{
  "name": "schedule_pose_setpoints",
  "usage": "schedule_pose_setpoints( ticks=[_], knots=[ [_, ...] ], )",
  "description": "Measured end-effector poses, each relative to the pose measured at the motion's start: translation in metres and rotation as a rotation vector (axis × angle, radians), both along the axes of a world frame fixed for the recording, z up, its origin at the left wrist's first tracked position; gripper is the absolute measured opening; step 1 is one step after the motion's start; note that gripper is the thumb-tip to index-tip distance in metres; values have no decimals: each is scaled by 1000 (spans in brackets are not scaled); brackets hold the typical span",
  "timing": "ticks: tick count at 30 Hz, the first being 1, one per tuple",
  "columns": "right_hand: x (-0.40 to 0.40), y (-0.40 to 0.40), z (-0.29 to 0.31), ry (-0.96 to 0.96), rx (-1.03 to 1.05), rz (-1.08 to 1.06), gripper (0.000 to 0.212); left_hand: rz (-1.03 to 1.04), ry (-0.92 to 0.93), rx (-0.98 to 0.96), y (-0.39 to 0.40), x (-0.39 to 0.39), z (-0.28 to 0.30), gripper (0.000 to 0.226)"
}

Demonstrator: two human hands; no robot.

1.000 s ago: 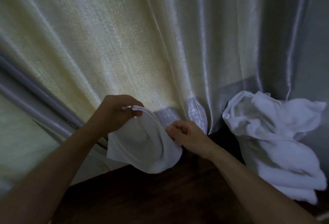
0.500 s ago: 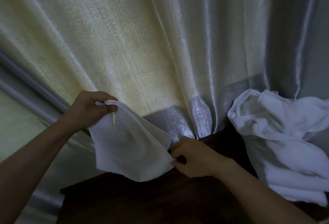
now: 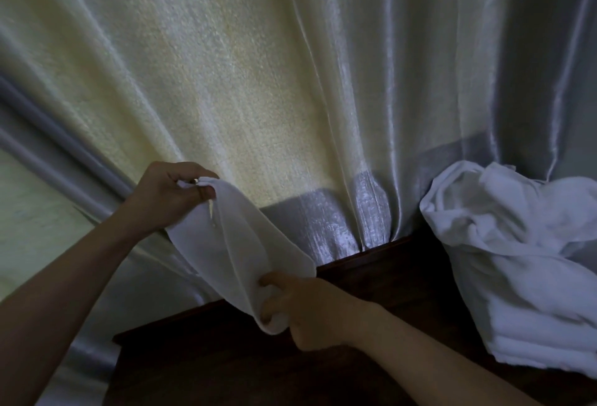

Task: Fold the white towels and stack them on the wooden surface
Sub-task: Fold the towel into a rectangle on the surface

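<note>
Two sets of fingers grip one small white towel (image 3: 239,244). The left hand (image 3: 164,194) pinches the upper corner of the towel between closed fingers (image 3: 206,191), raised in front of the curtain (image 3: 258,82). The right hand (image 3: 307,312) clamps the lower end, fingers curled into the cloth, just above the dark wooden surface (image 3: 381,276). The towel hangs slack and slanted between both hands, partly doubled over. A pile of white towels (image 3: 517,260) rests on the surface to the right, well apart from the hands, crumpled on top and leaning against the curtain.
</note>
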State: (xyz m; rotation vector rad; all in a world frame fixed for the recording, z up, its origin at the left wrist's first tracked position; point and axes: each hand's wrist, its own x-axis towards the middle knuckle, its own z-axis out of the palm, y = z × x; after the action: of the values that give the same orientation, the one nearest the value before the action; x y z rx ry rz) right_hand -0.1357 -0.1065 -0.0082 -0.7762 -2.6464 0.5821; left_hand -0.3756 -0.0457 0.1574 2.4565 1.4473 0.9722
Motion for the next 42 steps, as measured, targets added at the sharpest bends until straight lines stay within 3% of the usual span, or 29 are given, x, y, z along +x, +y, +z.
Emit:
schedule_pose_setpoints(
  ticks=[2, 5, 9, 11, 12, 13, 17, 21, 27, 30, 33, 38, 42],
  knots=[
    [-4, 9, -5, -44, 132, -47, 45, -24, -7, -6, 0, -3, 2, 20],
    [-2, 23, -12, -120, 50, -209, 51, -38, -17, 7, -1, -7, 5, 24],
    [7, 29, -17, -229, -7, -236, 51, -12, -38, -4, -1, -14, 7, 28],
    [15, 29, -20, -234, -28, -232, 38, 12, -42, -6, -1, -19, 6, 27],
    [19, 29, -21, -228, -17, -249, 20, 29, -39, -7, 0, -23, 5, 26],
    [25, 30, -25, -210, 9, -260, 3, 51, -40, -15, 0, -26, 5, 23],
    [47, 33, -36, -68, 14, -359, 22, 150, -45, -69, 0, -45, 1, 18],
    [68, 36, -30, 156, -143, -451, 30, 204, -54, -90, -6, -51, -5, 17],
    [41, 40, 6, 427, -78, -517, 24, 213, 62, -59, -8, -22, -18, 12],
    [6, 45, 36, 573, -117, -469, 40, 184, 194, -26, -9, 0, -30, 5],
    [-23, 50, 62, 539, -193, -390, 59, 161, 217, -21, -11, 16, -40, 10],
    [-42, 52, 77, 668, -297, -406, 17, 125, 284, 12, -12, 26, -48, 9],
    [-37, 53, 74, 729, -405, -457, 10, 130, 241, 25, -15, 31, -54, 12]
  ],
)
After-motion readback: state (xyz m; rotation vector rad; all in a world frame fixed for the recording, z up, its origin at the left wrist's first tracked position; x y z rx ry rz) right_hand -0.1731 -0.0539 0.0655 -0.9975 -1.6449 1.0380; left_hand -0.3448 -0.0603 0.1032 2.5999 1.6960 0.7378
